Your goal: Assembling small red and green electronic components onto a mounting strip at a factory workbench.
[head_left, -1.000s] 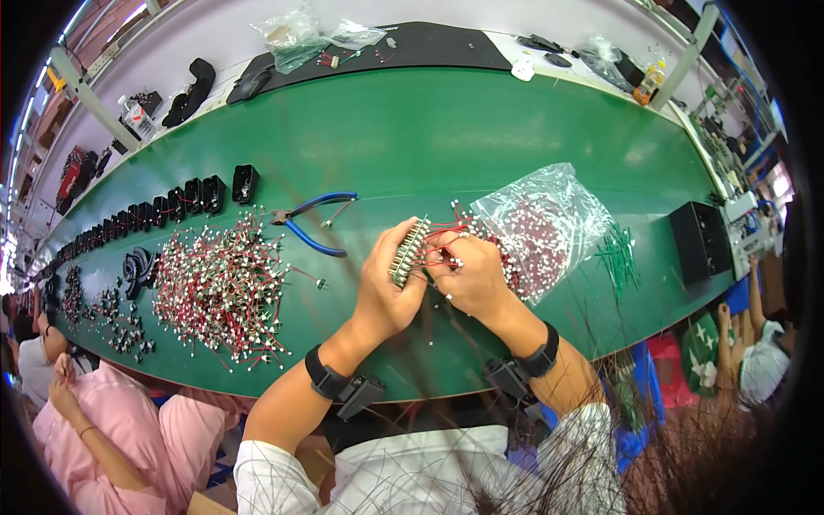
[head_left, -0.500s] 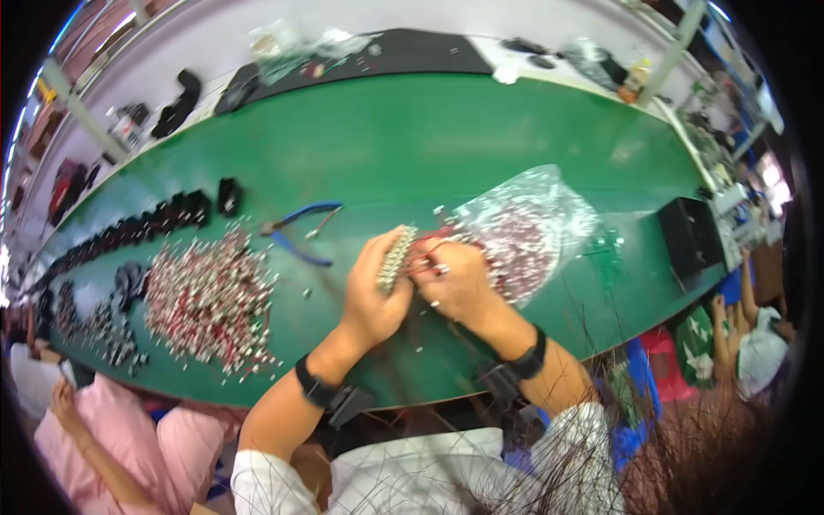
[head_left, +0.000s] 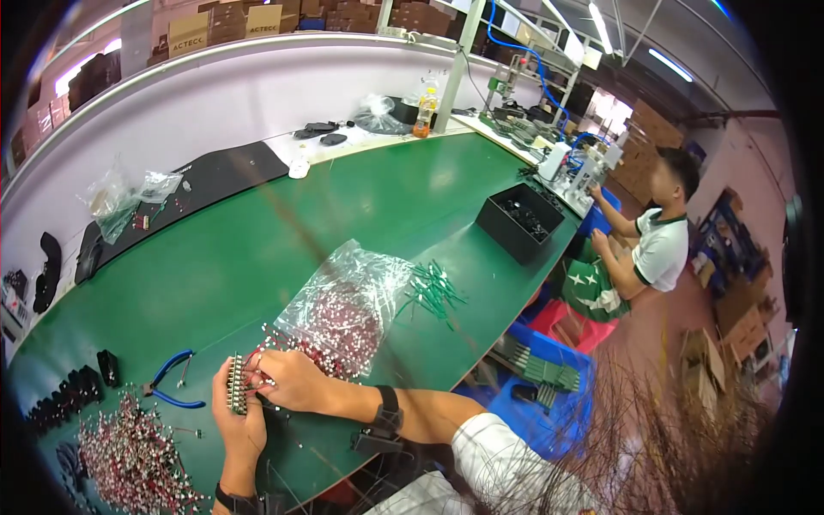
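Note:
My left hand point(head_left: 238, 433) is wrapped round a narrow greenish strip point(head_left: 236, 386) set with a row of small metallic parts, held upright above the green table. Close beside it, my right hand point(head_left: 296, 382) has its fingers pinched on thin red wires, which reach toward the strip. Their tips are partly hidden by the fingers. Right of the hands lies a clear plastic bag point(head_left: 348, 296) full of red wires with white ends, some spilling out toward my right hand. Left of my hands rest blue-handled pliers point(head_left: 176, 402) with their handles spread.
A heap of red-and-white wired parts point(head_left: 129, 455) and black housings point(head_left: 64, 399) occupy the table's left. Green wires point(head_left: 433, 292) lie beyond the bag. A black box point(head_left: 506, 232) stands near the right edge, above a blue bin point(head_left: 571, 433). A co-worker point(head_left: 661, 245) sits at right.
My view has swung to the right, so the table's right end and the co-worker now show more. Both hands stay together, the strip still in the left and the wires in the right.

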The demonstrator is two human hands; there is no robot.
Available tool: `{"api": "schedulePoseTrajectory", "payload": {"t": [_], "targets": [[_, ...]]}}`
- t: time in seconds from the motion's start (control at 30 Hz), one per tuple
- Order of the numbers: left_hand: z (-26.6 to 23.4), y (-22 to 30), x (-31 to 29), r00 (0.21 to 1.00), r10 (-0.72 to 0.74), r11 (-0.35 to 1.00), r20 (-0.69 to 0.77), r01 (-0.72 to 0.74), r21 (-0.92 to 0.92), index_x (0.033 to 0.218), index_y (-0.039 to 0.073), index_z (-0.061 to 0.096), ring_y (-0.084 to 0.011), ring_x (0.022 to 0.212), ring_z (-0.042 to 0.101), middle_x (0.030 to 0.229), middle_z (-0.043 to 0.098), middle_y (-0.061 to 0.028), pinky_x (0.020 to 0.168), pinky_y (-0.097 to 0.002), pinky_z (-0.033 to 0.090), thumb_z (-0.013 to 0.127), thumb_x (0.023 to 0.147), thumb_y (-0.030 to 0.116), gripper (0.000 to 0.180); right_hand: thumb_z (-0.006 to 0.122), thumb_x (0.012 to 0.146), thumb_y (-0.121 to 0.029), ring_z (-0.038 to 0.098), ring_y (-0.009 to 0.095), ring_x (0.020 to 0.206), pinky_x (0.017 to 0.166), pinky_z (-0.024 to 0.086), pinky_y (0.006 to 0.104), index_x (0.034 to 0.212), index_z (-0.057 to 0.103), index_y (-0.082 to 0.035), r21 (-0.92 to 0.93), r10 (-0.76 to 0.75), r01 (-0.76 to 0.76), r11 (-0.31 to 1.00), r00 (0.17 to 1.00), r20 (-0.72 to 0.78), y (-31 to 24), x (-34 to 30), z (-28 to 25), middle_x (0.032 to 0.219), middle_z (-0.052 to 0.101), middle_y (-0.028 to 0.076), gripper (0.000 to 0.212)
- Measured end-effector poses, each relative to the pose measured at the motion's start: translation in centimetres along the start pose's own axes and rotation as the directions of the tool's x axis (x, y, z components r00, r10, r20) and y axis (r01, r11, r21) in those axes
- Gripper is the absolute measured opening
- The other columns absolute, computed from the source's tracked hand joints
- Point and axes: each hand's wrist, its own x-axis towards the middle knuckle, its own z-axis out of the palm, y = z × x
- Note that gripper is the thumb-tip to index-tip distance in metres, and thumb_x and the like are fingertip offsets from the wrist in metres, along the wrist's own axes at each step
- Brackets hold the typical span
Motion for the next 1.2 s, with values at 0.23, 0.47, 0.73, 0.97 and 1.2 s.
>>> {"api": "schedulePoseTrajectory", "payload": {"t": [0.23, 0.47, 0.73, 0.97, 1.2], "targets": [[-0.4, 0.1, -0.2, 0.998, -0.036, 0.999, -0.043, 0.035, -0.016, 0.135, -0.004, 0.05, -0.0188, 0.104, 0.06, 0.117, 0.059, -0.0111, 0.094, -0.0303, 0.047, 0.056, 0.085, -0.008, 0.051, 0.07, 0.082, -0.013, 0.065, 0.039, 0.082, 0.07, 0.055, 0.045, 0.105, 0.06, -0.002, -0.012, -0.024, 0.025, 1.0, 0.999, 0.047, -0.3, 0.1, 0.4, 0.093, 0.064, 0.017, 0.027], [-0.4, 1.9, 0.4, 0.996, 0.09, 0.992, 0.011, -0.091, 0.093, 0.134, -0.003, 0.051, -0.0282, 0.11, 0.061, 0.12, 0.061, -0.0163, 0.099, -0.036, 0.046, 0.056, 0.082, -0.005, 0.053, 0.072, 0.078, -0.01, 0.066, 0.036, 0.076, 0.065, 0.054, 0.044, 0.091, 0.061, -0.004, 0.024, -0.08, 0.08, 0.997, 0.997, 0.012, -1.4, 1.0, -0.8, 0.084, 0.064, 0.014, 0.018], [-1.1, 1.7, 0.3, 0.975, 0.219, 0.959, 0.048, -0.224, 0.172, 0.137, -0.003, 0.049, -0.022, 0.109, 0.061, 0.121, 0.06, -0.0137, 0.096, -0.0337, 0.047, 0.057, 0.082, -0.008, 0.056, 0.07, 0.083, -0.003, 0.068, 0.031, 0.069, 0.059, 0.055, 0.0393, 0.093, 0.062, -0.004, -0.022, -0.08, 0.079, 0.997, 0.995, -0.054, -0.6, 0.6, 0.4, 0.08, 0.067, 0.013, 0.012], [-0.7, 1.6, 0.4, 0.961, 0.264, 0.921, 0.083, -0.277, 0.276, 0.138, 0.0, 0.047, -0.0403, 0.114, 0.061, 0.128, 0.058, -0.0239, 0.1, -0.0423, 0.048, 0.06, 0.077, -0.011, 0.063, 0.071, 0.081, 0.001, 0.067, 0.026, 0.063, 0.057, 0.055, 0.0363, 0.089, 0.063, -0.003, -0.046, -0.071, 0.069, 0.997, 0.996, -0.055, -0.4, 0.6, 0.1, 0.077, 0.067, 0.012, 0.011], [-1.4, 1.6, 0.8, 0.98, 0.191, 0.939, 0.054, -0.198, 0.282, 0.137, 0.0, 0.05, -0.0391, 0.115, 0.06, 0.127, 0.058, -0.0234, 0.099, -0.0411, 0.049, 0.058, 0.08, -0.009, 0.058, 0.069, 0.084, -0.002, 0.069, 0.03, 0.069, 0.061, 0.056, 0.0368, 0.094, 0.065, -0.002, -0.061, -0.07, 0.068, 0.996, 0.997, -0.032, -0.5, 1.3, 0.0, 0.082, 0.069, 0.014, 0.011]]}}
